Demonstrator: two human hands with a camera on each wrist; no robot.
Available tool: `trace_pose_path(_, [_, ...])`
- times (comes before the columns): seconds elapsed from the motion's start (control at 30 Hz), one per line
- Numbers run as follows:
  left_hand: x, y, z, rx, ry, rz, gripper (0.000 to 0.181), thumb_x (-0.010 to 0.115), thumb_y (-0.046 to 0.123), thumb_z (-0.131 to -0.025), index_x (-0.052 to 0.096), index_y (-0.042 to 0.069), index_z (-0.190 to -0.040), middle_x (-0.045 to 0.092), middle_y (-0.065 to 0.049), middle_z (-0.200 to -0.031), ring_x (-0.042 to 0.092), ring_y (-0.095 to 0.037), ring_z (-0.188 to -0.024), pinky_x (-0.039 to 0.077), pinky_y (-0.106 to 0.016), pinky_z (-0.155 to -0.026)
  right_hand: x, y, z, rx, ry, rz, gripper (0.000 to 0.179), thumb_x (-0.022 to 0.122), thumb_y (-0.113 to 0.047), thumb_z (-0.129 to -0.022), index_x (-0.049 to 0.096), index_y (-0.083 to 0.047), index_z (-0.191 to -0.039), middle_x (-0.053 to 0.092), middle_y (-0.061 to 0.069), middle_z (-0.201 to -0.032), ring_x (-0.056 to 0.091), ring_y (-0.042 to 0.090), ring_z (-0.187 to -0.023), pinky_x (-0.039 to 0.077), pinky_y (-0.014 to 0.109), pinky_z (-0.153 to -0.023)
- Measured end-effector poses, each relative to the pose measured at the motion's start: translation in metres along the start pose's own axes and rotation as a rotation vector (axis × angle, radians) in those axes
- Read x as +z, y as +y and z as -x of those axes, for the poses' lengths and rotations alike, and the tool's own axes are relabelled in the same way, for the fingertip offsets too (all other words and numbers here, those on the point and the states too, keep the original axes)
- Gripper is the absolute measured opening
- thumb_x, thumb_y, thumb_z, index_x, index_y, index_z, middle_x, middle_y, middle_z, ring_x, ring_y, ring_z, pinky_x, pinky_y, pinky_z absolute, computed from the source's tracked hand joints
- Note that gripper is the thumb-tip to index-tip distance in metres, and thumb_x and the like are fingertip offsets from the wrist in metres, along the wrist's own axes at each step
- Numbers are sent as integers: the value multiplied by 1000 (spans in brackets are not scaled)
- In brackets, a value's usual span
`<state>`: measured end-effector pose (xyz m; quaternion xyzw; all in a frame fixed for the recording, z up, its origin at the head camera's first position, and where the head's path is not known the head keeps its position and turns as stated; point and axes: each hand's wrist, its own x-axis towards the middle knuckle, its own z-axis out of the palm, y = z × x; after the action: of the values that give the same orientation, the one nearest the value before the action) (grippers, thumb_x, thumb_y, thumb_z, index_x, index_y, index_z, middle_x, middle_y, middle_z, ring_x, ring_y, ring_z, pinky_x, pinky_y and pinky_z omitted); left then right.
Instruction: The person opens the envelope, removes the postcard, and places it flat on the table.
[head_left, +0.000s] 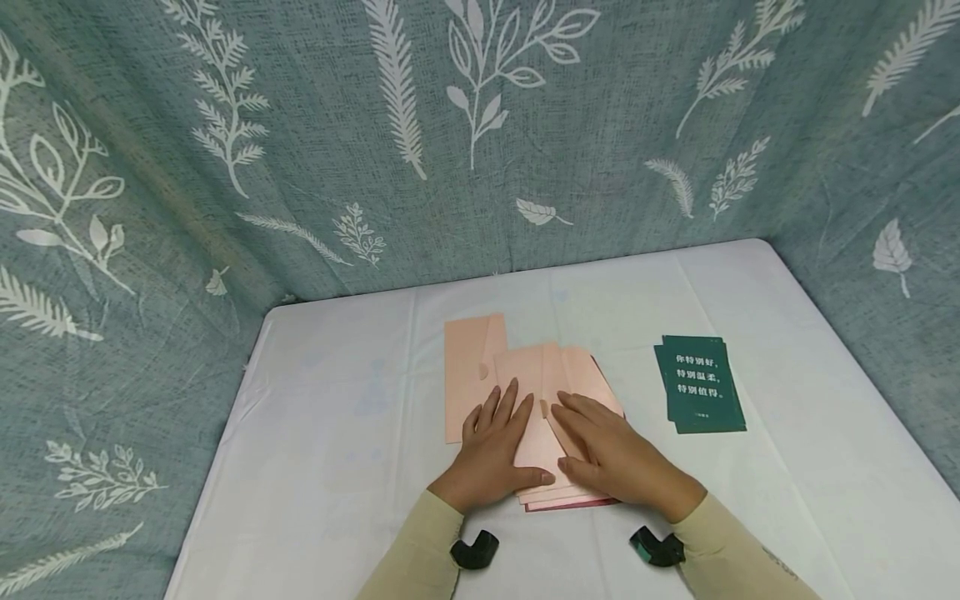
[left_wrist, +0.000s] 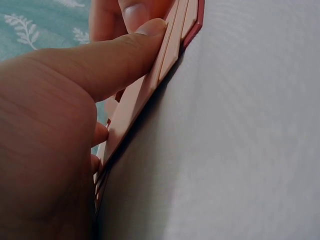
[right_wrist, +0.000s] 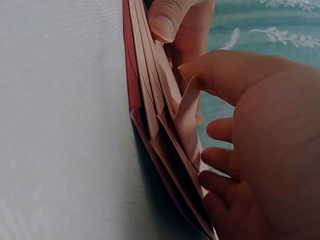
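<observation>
A stack of pink envelopes [head_left: 525, 367] lies on the table, with a dark red edge [head_left: 573, 505] showing at its bottom. My left hand [head_left: 487, 454] rests on the top envelope's left side, fingers spread and fairly straight, thumb near the lower edge. On the right side lies my right hand [head_left: 618, 450], its fingertips close to the small tab [head_left: 543, 408] in the middle. Seen from the right wrist, a pink flap [right_wrist: 187, 117] stands raised against the right thumb, while the other fingers reach along the stack's side. The stack's middle is partly hidden under both hands.
Another pink envelope [head_left: 465, 367] lies at the stack's upper left, partly overlapped by it. Several dark green cards [head_left: 701, 404] with white writing sit to the right on the white-covered table [head_left: 337, 500]. A leaf-patterned curtain [head_left: 450, 225] surrounds the table's back and sides.
</observation>
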<state>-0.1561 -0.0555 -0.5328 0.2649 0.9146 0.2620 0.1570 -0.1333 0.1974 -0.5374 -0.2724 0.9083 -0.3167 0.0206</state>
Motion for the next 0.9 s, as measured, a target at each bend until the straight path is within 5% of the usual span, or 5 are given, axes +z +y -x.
trace_pose_path(0.9, [1, 0, 1, -2, 5, 0, 114, 80, 62, -93, 20, 11, -175, -8, -7, -181, -12, -32, -164, 1, -62, -126, -5, 5, 1, 59, 23, -49, 76, 77, -28, -100, 45, -11, -167, 40, 11, -171, 40, 37, -154, 37, 59, -119])
